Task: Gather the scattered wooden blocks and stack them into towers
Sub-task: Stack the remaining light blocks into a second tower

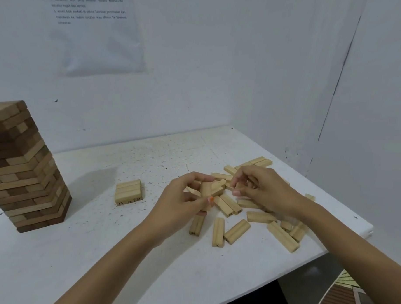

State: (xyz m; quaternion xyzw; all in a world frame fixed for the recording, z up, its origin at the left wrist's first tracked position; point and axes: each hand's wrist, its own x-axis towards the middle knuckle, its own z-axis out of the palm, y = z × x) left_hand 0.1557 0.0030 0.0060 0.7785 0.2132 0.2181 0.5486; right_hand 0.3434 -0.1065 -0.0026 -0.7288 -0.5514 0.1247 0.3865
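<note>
White table (100, 250), left hand (182, 197) around block (206, 190)

One tall tower (28, 168), one flat row of three blocks (128, 191), roughly twenty loose blocks (236, 231), one wall sheet (96, 34)

White table (145, 263): tower (24, 168), scattered blocks (236, 231).

1. A white table (127, 258), speckled with dark marks, stood in a corner of pale walls (220, 73).
2. A printed paper sheet (96, 39) hung on the back wall.
3. Brown striped flooring (340, 300) showed below the table's right edge.
</note>
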